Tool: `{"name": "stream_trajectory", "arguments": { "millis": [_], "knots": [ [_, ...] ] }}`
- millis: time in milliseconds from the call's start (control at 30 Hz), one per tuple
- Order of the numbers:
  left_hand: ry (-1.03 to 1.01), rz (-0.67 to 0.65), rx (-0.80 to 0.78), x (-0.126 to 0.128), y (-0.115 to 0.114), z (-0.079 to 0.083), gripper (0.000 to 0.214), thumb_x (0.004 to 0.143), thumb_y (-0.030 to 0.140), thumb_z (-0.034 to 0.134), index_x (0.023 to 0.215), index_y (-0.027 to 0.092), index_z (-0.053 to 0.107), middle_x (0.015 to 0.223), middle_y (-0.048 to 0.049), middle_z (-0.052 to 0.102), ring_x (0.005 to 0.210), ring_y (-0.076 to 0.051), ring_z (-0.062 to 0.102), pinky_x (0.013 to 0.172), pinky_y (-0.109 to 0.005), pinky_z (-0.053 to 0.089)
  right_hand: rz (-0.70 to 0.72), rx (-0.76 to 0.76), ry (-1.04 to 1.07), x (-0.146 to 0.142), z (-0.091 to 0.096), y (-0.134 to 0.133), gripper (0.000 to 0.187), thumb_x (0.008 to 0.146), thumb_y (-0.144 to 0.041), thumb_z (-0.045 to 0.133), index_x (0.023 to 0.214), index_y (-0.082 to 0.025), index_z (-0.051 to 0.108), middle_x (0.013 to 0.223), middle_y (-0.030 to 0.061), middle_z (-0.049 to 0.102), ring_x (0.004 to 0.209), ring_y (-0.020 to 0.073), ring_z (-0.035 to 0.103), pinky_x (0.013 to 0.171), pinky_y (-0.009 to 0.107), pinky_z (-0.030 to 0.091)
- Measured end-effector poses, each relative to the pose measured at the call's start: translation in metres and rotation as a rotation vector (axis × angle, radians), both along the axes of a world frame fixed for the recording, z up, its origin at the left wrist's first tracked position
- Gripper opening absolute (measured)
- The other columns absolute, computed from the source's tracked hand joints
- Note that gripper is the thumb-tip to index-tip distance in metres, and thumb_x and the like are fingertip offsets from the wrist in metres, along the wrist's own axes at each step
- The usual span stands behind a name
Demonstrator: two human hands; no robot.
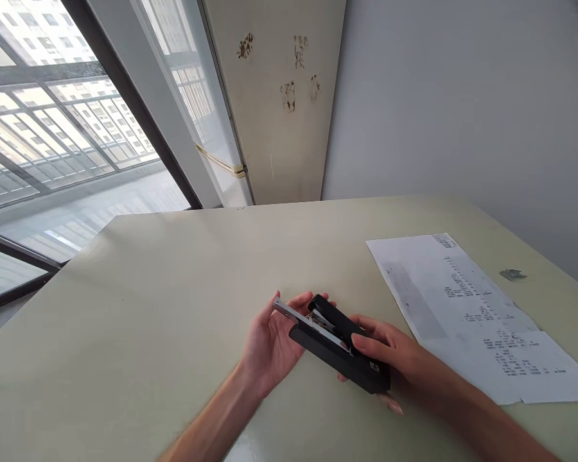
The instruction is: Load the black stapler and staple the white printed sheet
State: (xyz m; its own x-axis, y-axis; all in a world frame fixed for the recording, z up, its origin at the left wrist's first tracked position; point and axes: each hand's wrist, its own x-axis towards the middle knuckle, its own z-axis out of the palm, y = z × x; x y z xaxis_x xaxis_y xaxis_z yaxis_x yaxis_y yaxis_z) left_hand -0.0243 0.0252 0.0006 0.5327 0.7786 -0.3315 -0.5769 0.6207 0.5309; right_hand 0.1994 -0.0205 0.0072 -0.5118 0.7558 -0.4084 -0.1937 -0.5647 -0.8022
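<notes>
A black stapler (334, 350) is held just above the pale table (173, 289), near its front middle. Its metal staple rail (293, 314) sticks out toward the upper left. My left hand (274, 340) cups the front end from below and the left, fingers curled around it. My right hand (390, 353) grips the rear of the stapler, thumb on top and fingers under the body.
Printed paper sheets (467, 314) lie flat on the table right of my hands. A small dark scrap (512, 274) sits near the right edge. A large window (52, 147) fills the left, with a stained cabinet panel (279, 96) and grey wall behind the table.
</notes>
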Motion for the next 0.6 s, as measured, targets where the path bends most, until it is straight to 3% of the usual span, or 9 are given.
{"name": "stream_trajectory", "arguments": {
  "millis": [200,433,600],
  "knots": [
    [-0.03,0.035,-0.026,0.0,0.001,-0.002,0.032,0.098,0.036,0.059,0.109,0.013,0.078,0.138,-0.0137,0.07,0.142,-0.035,0.055,0.123,-0.05,0.038,0.067,-0.046,0.037,0.003,-0.004,0.002,0.057,0.096,-0.061,0.066,0.125,-0.014,0.054,0.09,0.014,0.081,0.035,0.0049,0.052,0.034,0.014,0.043],
    [-0.045,0.093,-0.091,0.0,0.004,-0.006,0.027,0.099,0.033,0.059,0.1,0.013,0.078,0.126,-0.0123,0.076,0.137,-0.032,0.06,0.119,-0.044,0.045,0.066,-0.027,0.008,0.005,-0.007,0.001,0.057,0.096,-0.063,0.065,0.125,-0.015,0.054,0.088,0.0123,0.081,0.035,0.0054,0.051,0.035,0.016,0.043],
    [-0.013,0.167,-0.12,0.0,0.008,-0.011,0.023,0.101,0.024,0.055,0.1,0.012,0.075,0.113,-0.0123,0.078,0.117,-0.022,0.072,0.11,-0.034,0.052,-0.083,0.098,-0.04,0.004,0.0,-0.001,0.058,0.093,-0.063,0.069,0.126,-0.017,0.056,0.087,0.0102,0.078,0.049,0.0105,0.058,0.038,0.017,0.043]
  ]
}}
